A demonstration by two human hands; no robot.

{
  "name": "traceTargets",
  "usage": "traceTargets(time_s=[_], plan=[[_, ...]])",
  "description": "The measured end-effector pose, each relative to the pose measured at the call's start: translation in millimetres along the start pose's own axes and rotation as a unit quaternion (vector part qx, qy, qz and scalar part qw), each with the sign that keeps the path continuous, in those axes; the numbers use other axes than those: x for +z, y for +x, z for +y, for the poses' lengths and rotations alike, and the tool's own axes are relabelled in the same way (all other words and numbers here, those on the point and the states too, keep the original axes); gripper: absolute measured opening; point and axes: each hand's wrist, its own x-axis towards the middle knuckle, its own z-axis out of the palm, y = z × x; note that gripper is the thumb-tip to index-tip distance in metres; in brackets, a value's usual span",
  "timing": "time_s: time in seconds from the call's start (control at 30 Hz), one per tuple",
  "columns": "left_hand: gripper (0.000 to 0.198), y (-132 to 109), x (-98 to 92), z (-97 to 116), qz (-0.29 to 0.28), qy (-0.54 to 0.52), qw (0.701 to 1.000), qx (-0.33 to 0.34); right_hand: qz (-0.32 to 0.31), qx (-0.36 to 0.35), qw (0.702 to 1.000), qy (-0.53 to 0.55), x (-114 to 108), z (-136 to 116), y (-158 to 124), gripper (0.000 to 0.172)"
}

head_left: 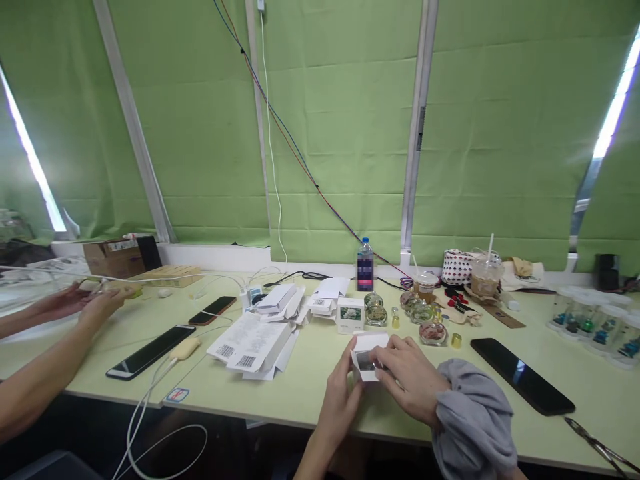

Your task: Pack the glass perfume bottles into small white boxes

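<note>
Near the front edge of the table, my left hand (344,392) grips a small open white box (371,341) from its left side. Its opening faces me, with a dark, shiny inside. My right hand (411,381) has its fingers closed at that opening; what they pinch is mostly hidden. Just behind stands a closed white box (351,319) with a flower picture. Round glass bottles stand beside it, one (377,315) close by and another with pinkish contents (433,334) further right. A gold cap (456,341) sits right of that bottle.
Flattened white cartons (253,343) are piled left of centre. A black phone (523,375) and metal scissors (597,447) lie at right, near clear jars (613,330). A water bottle (365,265) and iced drinks stand behind. Another person's hands (100,303) work at far left.
</note>
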Motion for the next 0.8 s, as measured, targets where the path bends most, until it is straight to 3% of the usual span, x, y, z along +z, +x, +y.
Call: traceTargets(time_s=[0.37, 0.6, 0.8], plan=[[0.062, 3, 3.5, 5, 0.021, -0.055, 0.998, -0.008, 0.0, -0.011, 1.0, 0.028, 5, 11, 3, 0.029], [0.053, 3, 4.6, -1, 0.027, -0.071, 0.997, -0.016, 0.009, -0.004, 0.999, 0.033, 11, 21, 4, 0.027], [0.053, 4, 3.9, -2, 0.034, -0.078, 0.996, -0.035, 0.077, -0.033, 0.995, 0.049, 8, 29, 4, 0.021]])
